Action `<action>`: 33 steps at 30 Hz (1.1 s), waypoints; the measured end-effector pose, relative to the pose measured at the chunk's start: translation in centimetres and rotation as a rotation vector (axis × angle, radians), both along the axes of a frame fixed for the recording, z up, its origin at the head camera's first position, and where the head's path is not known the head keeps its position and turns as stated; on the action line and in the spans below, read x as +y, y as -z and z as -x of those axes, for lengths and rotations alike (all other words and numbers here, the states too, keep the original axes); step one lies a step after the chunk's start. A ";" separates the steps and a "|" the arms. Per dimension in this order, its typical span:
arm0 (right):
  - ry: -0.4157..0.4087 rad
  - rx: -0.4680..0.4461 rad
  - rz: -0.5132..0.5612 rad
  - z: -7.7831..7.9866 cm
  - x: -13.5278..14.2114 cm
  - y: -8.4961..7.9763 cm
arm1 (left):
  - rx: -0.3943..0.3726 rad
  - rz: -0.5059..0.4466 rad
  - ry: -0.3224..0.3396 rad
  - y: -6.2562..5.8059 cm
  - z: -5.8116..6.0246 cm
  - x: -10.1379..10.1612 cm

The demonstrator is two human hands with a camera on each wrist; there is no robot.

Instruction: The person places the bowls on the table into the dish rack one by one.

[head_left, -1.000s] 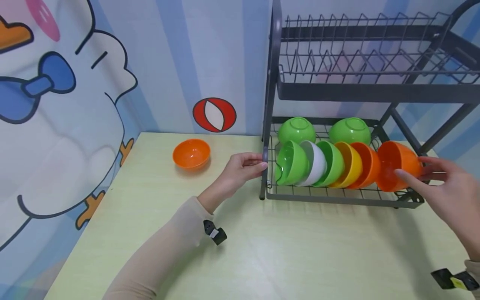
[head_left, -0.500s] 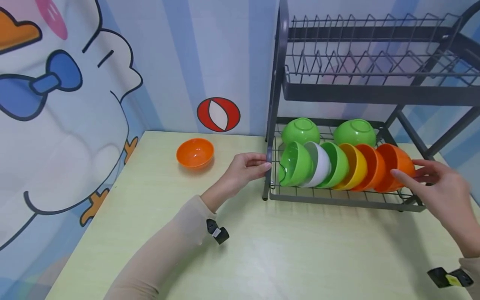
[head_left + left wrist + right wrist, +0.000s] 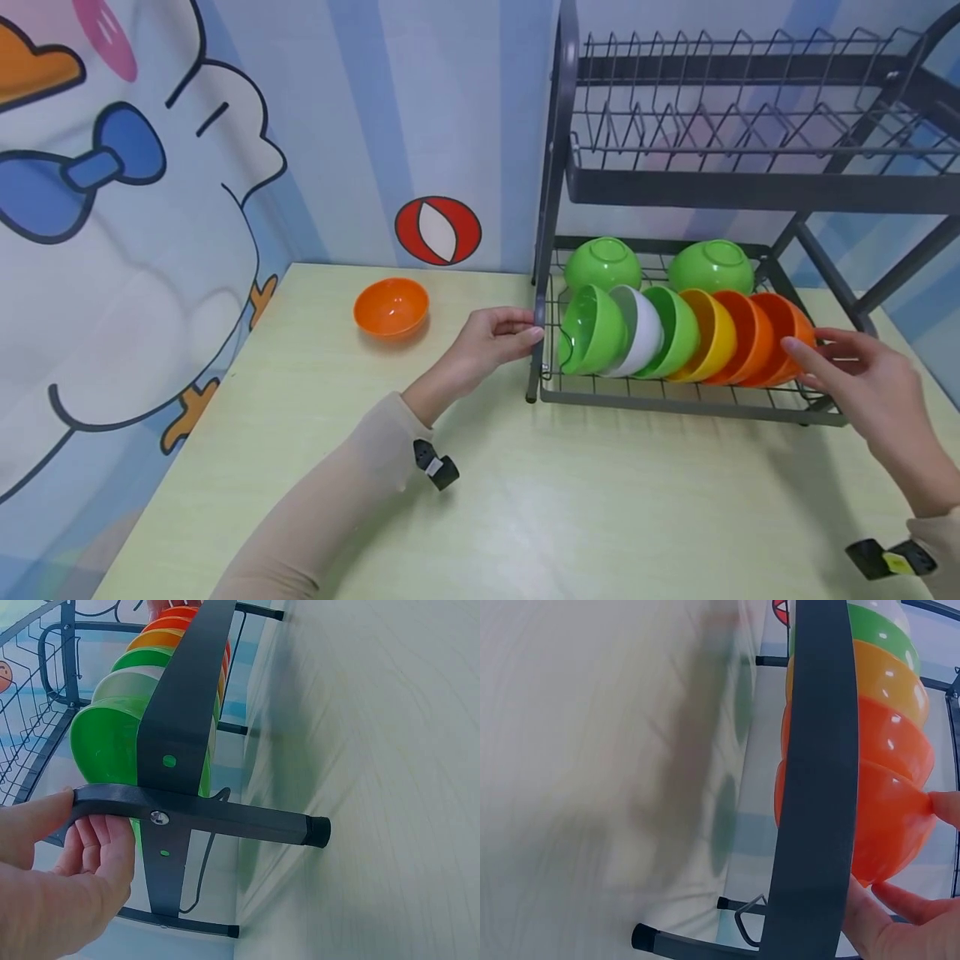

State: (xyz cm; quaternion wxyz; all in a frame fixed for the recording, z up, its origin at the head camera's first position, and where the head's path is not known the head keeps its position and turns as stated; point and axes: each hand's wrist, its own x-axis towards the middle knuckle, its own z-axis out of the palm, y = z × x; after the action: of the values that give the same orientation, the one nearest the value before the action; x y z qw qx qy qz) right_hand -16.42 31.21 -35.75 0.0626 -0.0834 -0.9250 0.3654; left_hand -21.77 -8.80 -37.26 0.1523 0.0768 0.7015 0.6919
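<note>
With thumb and fingers, my left hand (image 3: pixel 487 346) grips the left front upright of a dark metal dish rack (image 3: pixel 693 408). In the left wrist view the thumb and fingers wrap that post. My right hand (image 3: pixel 870 375) holds the rightmost orange bowl (image 3: pixel 791 333), thumb at its rim and fingers behind its base. This bowl nests against another orange bowl (image 3: pixel 750 337) on the lower shelf. Leftward in the tilted row stand a yellow bowl (image 3: pixel 712 337), a green bowl (image 3: pixel 675 333), a white bowl (image 3: pixel 643 333) and a further green bowl (image 3: pixel 600 333).
Two green bowls, one at the left (image 3: pixel 603 262) and one at the right (image 3: pixel 712 267), lie upside down behind the row. A separate orange bowl (image 3: pixel 392 308) sits upright on the table (image 3: pixel 525 500). The rack's upper wire shelf (image 3: pixel 750 187) overhangs the bowls.
My right hand has moved left with the rightmost orange bowl, bringing it into the tilted row against the other orange bowl. My left hand keeps its grip on the rack.
</note>
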 end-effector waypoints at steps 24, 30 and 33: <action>-0.042 0.037 -0.159 -0.8 0.1 -0.6 | -0.009 -0.001 -0.020 0.1 -0.1 -0.6; 0.022 0.043 -0.187 -1.8 0.2 -0.9 | 0.012 0.012 -0.039 -0.1 0.2 -2.0; 0.055 0.048 -0.174 -2.4 0.1 -0.8 | 0.010 0.032 -0.089 -0.5 0.4 -3.0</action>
State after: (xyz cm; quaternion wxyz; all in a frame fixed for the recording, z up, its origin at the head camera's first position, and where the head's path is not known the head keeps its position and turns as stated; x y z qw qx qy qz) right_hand -13.97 31.29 -34.93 0.1018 -0.0940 -0.9488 0.2838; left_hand -22.14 -11.77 -36.77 0.1192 0.0467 0.7161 0.6862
